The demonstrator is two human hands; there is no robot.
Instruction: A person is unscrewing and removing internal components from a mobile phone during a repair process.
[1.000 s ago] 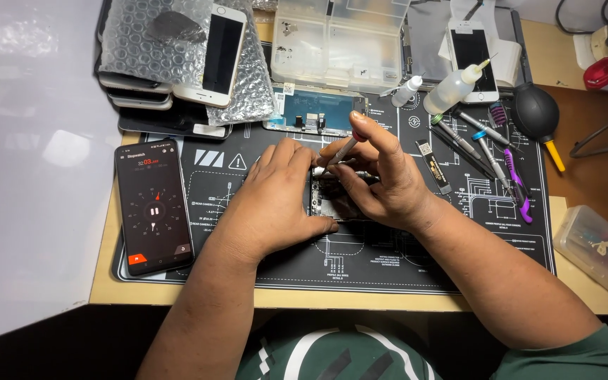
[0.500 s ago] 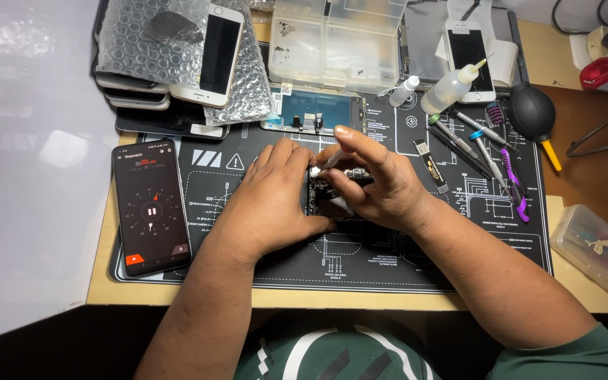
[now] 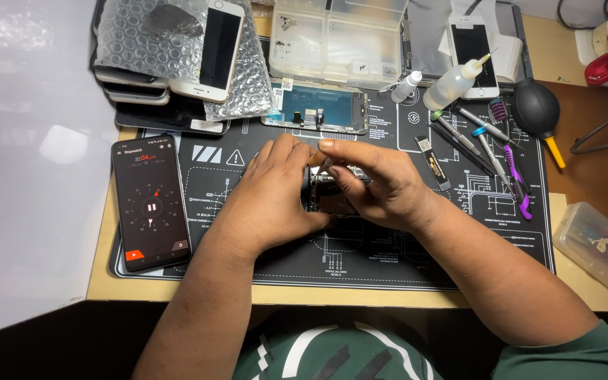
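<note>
An opened phone body lies in the middle of a black repair mat, mostly hidden under both hands. My left hand rests flat over its left side and grips its edge. My right hand is curled over the top of the phone, thumb and forefinger pinching a thin tool whose tip points down into the phone. A detached screen panel lies just beyond the hands on the mat.
A black phone with a running stopwatch display lies at the mat's left. Bubble wrap, a white phone and stacked phones sit back left. Clear parts boxes, squeeze bottles, screwdrivers, a dust blower and a small plastic box fill the back and right.
My right hand has dropped lower and turned over the phone, its raised forefinger now folded down onto the tool. My left hand has stayed on the phone.
</note>
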